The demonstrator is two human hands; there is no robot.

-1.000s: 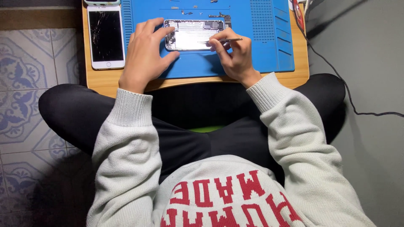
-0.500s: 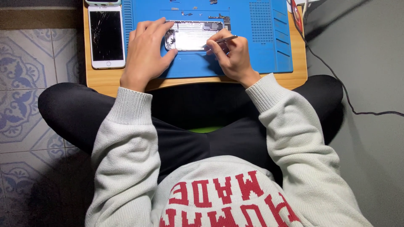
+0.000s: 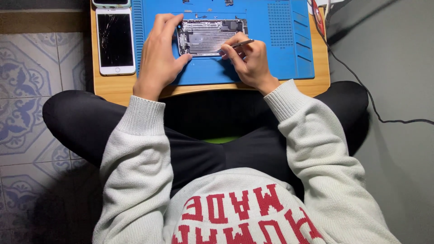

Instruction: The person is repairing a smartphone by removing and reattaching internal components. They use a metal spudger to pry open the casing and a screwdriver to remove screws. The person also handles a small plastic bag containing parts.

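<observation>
An opened phone body [image 3: 209,36], silver inside, lies on a blue work mat [image 3: 280,49]. My left hand [image 3: 159,56] rests on the mat and grips the phone body's left end between thumb and fingers. My right hand [image 3: 249,61] pinches thin metal tweezers [image 3: 237,44]. Their tip touches the phone body's lower right part. Both arms wear pale knitted sleeves.
A white phone with a cracked black screen [image 3: 115,40] lies on the small wooden table [image 3: 113,88], left of the mat. Small loose parts sit at the mat's far edge. A black cable [image 3: 361,90] trails over the grey floor at the right. Patterned tiles lie to the left.
The view has shifted slightly, so the table sits lower in frame. My left fingers have slid toward the phone body's left end. My right hand stays at its lower right with the tweezers.
</observation>
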